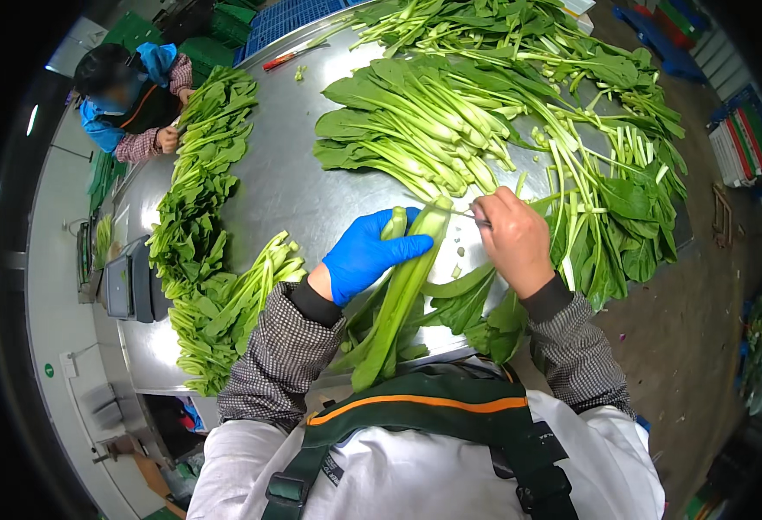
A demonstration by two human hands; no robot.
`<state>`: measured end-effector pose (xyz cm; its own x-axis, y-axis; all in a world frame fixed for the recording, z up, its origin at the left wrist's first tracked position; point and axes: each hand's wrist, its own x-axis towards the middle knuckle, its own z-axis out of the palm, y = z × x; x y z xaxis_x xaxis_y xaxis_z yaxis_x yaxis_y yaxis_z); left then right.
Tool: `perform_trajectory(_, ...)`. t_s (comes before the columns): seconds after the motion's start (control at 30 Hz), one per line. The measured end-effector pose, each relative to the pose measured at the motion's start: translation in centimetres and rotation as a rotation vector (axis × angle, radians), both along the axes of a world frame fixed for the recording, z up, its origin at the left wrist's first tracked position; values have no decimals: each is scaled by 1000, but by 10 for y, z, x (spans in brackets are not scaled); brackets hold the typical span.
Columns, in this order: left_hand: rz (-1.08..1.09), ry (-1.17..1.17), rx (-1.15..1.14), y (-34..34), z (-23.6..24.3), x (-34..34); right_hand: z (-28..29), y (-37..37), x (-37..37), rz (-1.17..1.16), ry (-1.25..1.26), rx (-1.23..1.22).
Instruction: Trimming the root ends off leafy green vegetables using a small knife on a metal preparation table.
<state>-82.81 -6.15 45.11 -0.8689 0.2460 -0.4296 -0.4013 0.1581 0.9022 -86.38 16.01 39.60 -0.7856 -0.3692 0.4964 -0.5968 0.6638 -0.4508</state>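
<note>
My left hand [372, 256], in a blue glove, is closed around a stalk of leafy greens [407, 282], and a second, shorter stem end pokes up between its fingers. The stalk's pale root end points away from me, and its leaves hang toward my apron. My bare right hand [517, 238] grips a small knife [460, 213], whose thin blade touches the stalk near its root end. Most of the knife is hidden by my fingers. Just beyond both hands lies a pile of greens [415, 121], pale stem ends toward me. Small cut bits lie on the metal table [285, 165] below the blade.
More greens with loose leaves and stems [628, 195] cover the table's right side. A long row of greens [194, 217] runs along the left, beside a grey box-shaped device [129, 282]. A red-handled knife [281, 61] lies at the far side. A co-worker [134, 100] handles greens at far left.
</note>
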Motion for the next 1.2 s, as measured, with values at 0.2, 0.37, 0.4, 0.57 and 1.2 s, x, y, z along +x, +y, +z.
perform_trajectory(0.2,67,116,-97,-5,-21,4,-4,-4,6,158,-797,-665)
perform_trajectory(0.37,59,75,-81,-7,-22,-12,9,-13,-6,248,-937,-649)
perform_trajectory(0.4,136,18,-85,-13,-21,-17,8,-12,-7,201,-958,-718)
perform_trajectory(0.57,271,360,-257,-37,-32,-25,12,-14,-22,52,-820,-722)
perform_trajectory(1.2,-226,543,-1237,-172,-51,44,-48,-26,-17,295,-532,19)
